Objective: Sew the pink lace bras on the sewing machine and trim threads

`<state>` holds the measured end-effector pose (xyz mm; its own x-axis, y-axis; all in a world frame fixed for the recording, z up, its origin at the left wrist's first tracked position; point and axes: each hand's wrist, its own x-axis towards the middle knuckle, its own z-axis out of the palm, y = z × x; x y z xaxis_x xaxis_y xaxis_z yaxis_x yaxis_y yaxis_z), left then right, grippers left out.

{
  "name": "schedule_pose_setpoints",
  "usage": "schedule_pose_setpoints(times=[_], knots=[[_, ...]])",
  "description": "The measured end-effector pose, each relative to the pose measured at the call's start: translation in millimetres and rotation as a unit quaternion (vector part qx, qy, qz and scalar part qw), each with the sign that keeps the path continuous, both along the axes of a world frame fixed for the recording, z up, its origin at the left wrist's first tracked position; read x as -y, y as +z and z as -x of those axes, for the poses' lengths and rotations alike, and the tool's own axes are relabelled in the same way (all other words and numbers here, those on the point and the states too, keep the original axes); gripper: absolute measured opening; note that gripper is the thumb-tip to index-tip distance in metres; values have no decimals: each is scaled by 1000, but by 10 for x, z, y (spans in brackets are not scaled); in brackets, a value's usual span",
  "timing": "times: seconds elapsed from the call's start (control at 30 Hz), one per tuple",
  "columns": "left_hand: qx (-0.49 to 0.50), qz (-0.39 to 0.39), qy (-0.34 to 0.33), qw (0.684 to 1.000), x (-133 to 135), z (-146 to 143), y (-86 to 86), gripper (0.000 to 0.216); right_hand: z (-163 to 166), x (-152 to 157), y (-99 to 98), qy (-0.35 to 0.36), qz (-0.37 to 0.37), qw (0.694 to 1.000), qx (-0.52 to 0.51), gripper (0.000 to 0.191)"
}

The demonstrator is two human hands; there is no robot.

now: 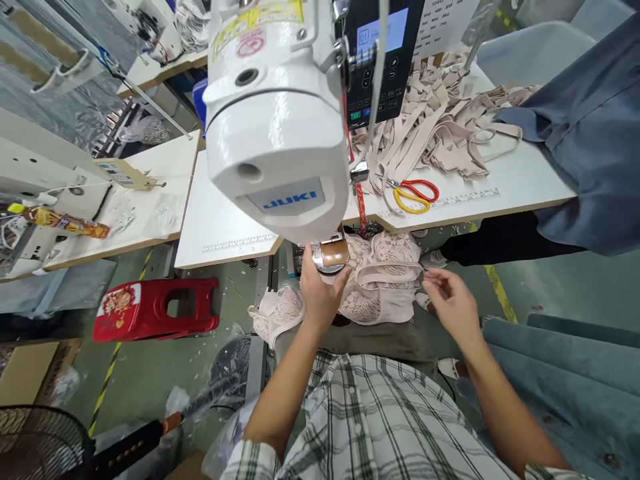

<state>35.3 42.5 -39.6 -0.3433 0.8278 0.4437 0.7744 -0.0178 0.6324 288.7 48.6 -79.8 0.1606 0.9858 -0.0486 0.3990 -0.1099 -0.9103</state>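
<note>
Beige lace garments (383, 307) lie bunched at the centre of the frame, over the person's lap (373, 343) and just below the rounded head of a white sewing machine (280, 147). The left hand (320, 293) curves around a brown-and-metal machine part (334, 253) directly under that head, beside the lace; whether it grips the part or only rests there cannot be told. The right hand (453, 307), just right of the lace, has its fingertips drawn close together near the garments' edge; anything pinched between them is too small to make out.

Work seems to be partway through. The lace appears already shaped into cups and bands, yet it lies at the machine rather than set aside. Loose beige straps (435, 127) form a large heap on the white table (535, 173) at upper right, apart from the garments, so plenty seems left. Red-and-yellow scissors (401, 185) rest below the heap. Stitches are too small to see, so what is sewn cannot be confirmed.
</note>
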Motion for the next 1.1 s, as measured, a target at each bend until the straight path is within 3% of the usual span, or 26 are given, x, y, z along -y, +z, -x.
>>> schedule_pose_setpoints(times=[0.07, 0.2, 0.43, 0.63, 0.77, 0.9, 1.0, 1.1], knots=[[-15, -13, 26, 999, 44, -74, -195, 80, 150, 76, 37, 37, 3, 999, -21, 34], [-30, 40, -43, 998, 116, -108, -385, 50, 350, 150, 200, 111, 14, 993, -34, 30], [-6, -35, -5, 999, 84, -169, -155, 53, 422, 196, 356, 181, 30, 982, -35, 26], [88, -17, -17, 996, 46, -279, -59, 64, 414, 201, 271, 186, 15, 982, -43, 24], [158, 3, -12, 987, -46, -269, -5, 60, 450, 198, 233, 201, 4, 978, -57, 22], [186, -11, 35, 982, -145, -202, 14, 48, 549, 216, 305, 242, 15, 967, -71, 20], [192, -28, 47, 980, -26, -138, 30, 31, 638, 236, 379, 271, 27, 957, -102, 18], [174, -13, -16, 984, 270, -93, 91, 24, 738, 232, 430, 282, 69, 935, -202, 28]])
